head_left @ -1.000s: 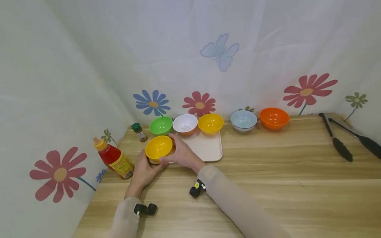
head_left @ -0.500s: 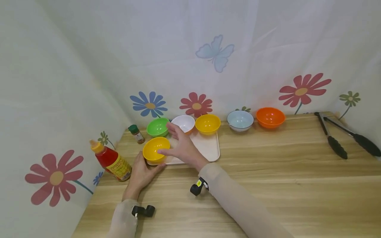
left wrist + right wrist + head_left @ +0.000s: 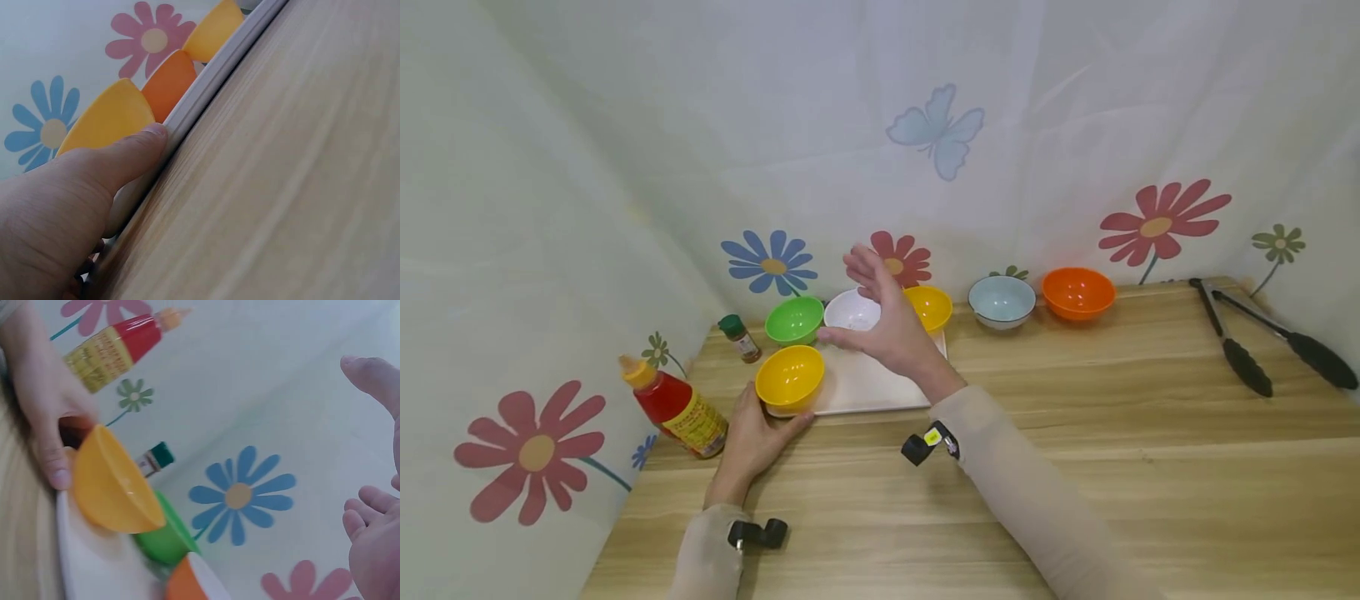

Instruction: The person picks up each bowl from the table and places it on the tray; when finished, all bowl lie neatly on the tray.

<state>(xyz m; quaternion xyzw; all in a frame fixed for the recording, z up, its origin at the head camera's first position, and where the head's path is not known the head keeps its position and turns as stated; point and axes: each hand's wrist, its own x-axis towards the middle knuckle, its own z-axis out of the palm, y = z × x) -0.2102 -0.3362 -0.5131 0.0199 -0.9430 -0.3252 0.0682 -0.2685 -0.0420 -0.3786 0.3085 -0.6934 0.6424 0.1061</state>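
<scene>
Right hand (image 3: 895,329) has lifted clear of the front yellow bowl (image 3: 790,377) and hangs above the tray (image 3: 872,387), fingers spread, holding nothing. That bowl sits at the tray's front left corner. Left hand (image 3: 754,439) rests beside it, thumb at the tray's edge; whether its partly hidden fingers grip cannot be told. Advisable: confirm the bowl's base lies flat before withdrawing.

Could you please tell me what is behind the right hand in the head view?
Behind the right hand, parts of a white bowl, the rear yellow bowl, the tray and a printed red flower show. The hand hides the white bowl's right side and the rear yellow bowl's left.
</scene>
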